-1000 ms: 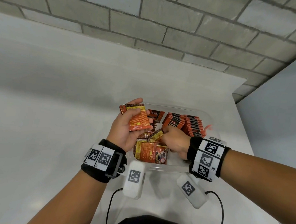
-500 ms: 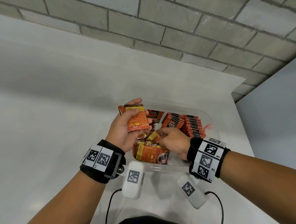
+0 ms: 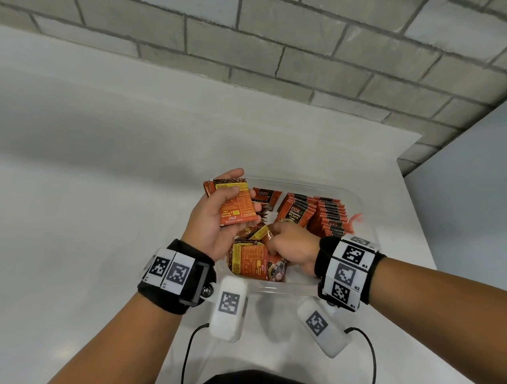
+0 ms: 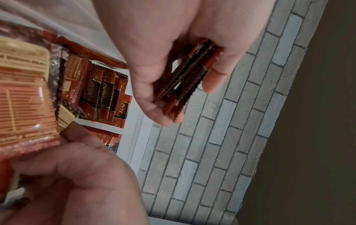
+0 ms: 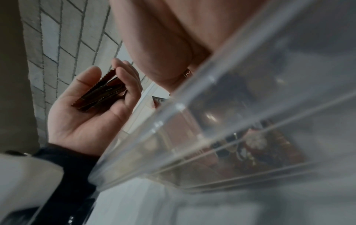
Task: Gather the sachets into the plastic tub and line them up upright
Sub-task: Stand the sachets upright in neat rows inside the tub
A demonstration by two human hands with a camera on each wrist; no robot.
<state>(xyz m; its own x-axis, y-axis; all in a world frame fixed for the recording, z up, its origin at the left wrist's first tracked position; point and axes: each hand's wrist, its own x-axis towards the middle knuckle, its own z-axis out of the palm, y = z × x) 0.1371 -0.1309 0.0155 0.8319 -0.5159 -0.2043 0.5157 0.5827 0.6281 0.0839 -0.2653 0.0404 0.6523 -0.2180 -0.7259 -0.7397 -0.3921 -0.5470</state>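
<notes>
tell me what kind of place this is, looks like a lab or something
Probably a bare data-recording workspace rather than a home: a plain white table set against a grey block wall, and tracking markers strapped on both wrists above a tub of coffee sachets.

- the right hand point(image 3: 292, 247) has been drawn back a touch toward the near side of the plastic tub point(image 3: 366, 216), its fingers now curled over the loose sachets point(image 3: 255, 261).
- the head view has been shifted slightly.

Orange-red sachets point(image 3: 331, 217) (yellow panels), clear tub point(image 3: 282, 287), grey bricks point(image 3: 255, 43).
</notes>
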